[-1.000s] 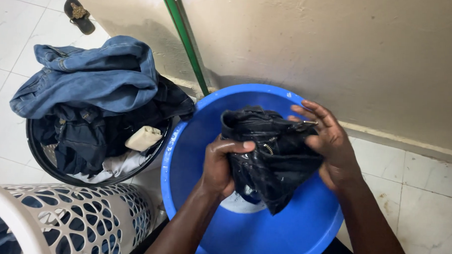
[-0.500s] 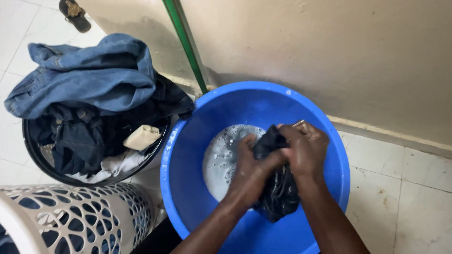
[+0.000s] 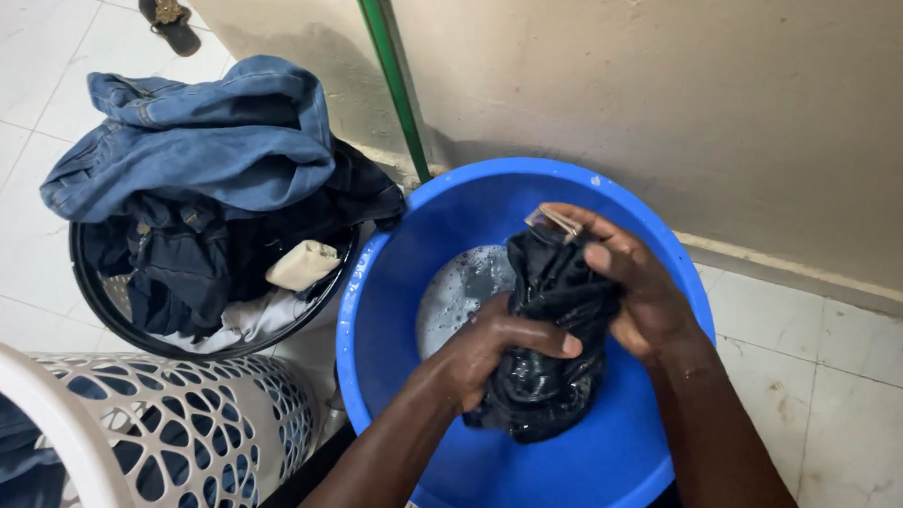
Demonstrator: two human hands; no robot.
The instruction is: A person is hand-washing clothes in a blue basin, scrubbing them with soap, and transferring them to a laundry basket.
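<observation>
The left hand (image 3: 493, 351) is closed around the lower part of a wet black garment (image 3: 549, 338), fingers wrapped across its front. The right hand (image 3: 635, 285) grips the upper part of the same garment, thumb pressed into the bunched cloth, so the fabric is squeezed between both hands, apparently to scrub it. The garment hangs just above the floor of a round blue basin (image 3: 389, 312), where any drips would fall. Beyond the left hand lies a shallow pool of soapy water (image 3: 455, 289). Further left of that hand, a black basket (image 3: 95, 292) holds piled clothes, with blue jeans (image 3: 205, 145) on top and a pale soap bar (image 3: 303, 265) resting among them. A white perforated laundry basket (image 3: 165, 424) sits nearer the viewer. A green pole (image 3: 393, 72) leans on the wall behind the basin.
</observation>
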